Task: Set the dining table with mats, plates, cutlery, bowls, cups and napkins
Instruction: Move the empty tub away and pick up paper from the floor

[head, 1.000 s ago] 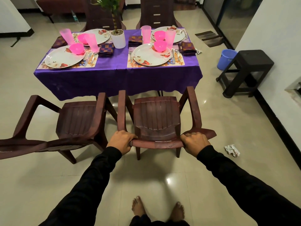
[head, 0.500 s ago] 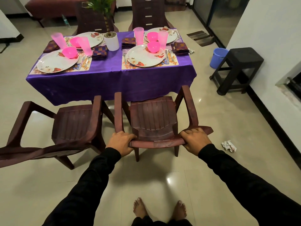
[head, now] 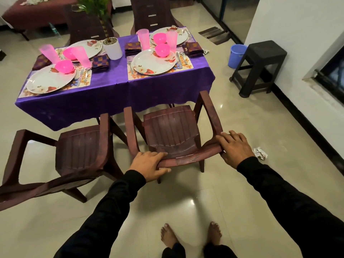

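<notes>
The table under a purple cloth [head: 111, 94] carries several place settings: floral mats [head: 188, 66], white flowered plates [head: 152, 62], pink bowls [head: 162, 50], pink cups [head: 143, 39], folded checked napkins [head: 100, 62] and cutlery [head: 179, 59]. A brown plastic chair [head: 171, 127] faces the table's near right side, its seat front at the cloth's edge. My left hand [head: 149, 164] holds the top rail of the chair back, fingers over it and thumb under. At the rail's right corner my right hand [head: 234, 146] holds it with its fingers laid fairly straight.
A second brown chair [head: 81, 146] stands to the left, angled away. A white plant pot [head: 112, 48] sits mid-table. Two more chairs [head: 152, 13] stand on the far side. A black stool [head: 260, 58], blue bucket [head: 236, 54] and crumpled paper [head: 259, 153] are on the right.
The chair has slid forward toward the table with both hands on its back. The fingers of both hands have straightened from tight curls.
</notes>
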